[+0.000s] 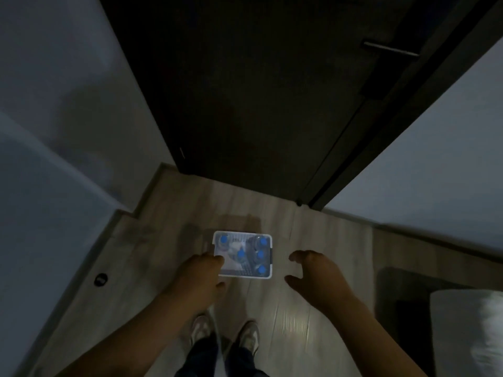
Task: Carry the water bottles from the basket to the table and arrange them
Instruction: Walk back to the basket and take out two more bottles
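Observation:
A white plastic basket (268, 235) stands on the wooden floor in front of a dark door. Several clear water bottles (260, 255) with blue caps stand upright inside it. My left hand (200, 270) hangs over the basket's near left corner, fingers curled, and hides that corner; whether it touches the rim is unclear. My right hand (317, 272) hovers to the right of the basket, apart from it, fingers spread and curved. Neither hand holds a bottle. The scene is dim and slightly blurred.
A dark door (245, 91) with a bar handle (390, 49) rises ahead, between pale walls on both sides. My feet in light shoes (249, 336) stand just behind the basket. A dark mat (394, 289) and a pale object lie at the lower right. A black doorstop (100, 279) sits at the left.

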Available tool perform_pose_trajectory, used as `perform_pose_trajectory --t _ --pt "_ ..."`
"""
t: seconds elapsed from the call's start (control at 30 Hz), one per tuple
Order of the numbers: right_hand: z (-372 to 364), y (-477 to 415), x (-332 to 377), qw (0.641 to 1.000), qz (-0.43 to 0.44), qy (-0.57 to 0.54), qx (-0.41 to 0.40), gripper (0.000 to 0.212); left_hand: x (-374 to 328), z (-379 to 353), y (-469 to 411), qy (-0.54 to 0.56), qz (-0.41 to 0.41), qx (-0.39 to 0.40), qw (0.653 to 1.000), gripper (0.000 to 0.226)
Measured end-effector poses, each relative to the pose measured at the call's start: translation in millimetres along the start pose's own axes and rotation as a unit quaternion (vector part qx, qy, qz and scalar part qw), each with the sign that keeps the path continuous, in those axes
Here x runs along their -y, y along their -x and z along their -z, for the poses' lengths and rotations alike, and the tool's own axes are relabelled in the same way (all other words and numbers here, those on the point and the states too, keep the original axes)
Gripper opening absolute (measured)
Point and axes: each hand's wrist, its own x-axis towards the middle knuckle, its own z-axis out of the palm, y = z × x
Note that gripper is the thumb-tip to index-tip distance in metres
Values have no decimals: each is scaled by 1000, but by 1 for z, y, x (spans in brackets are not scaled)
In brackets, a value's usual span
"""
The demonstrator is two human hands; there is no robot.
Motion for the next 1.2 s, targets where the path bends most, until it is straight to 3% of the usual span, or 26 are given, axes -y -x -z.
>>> perform_pose_trajectory --t 0.33,0.73,1.0,1.2 --pt "-84 -99 -26 999 -17 -27 17 41 37 -83 -98 -10 -11 55 998 39" --pt "-244 -255 -90 997 -41 -61 14 45 98 -225 -256 13 -24 55 998 32" --pt "-360 -349 -146 994 -26 -88 -59 50 131 -326 -356 16 -50 -6 999 43" --pt "-425 -387 -178 983 8 -128 -135 47 142 -377 -404 17 -114 -59 992 43"
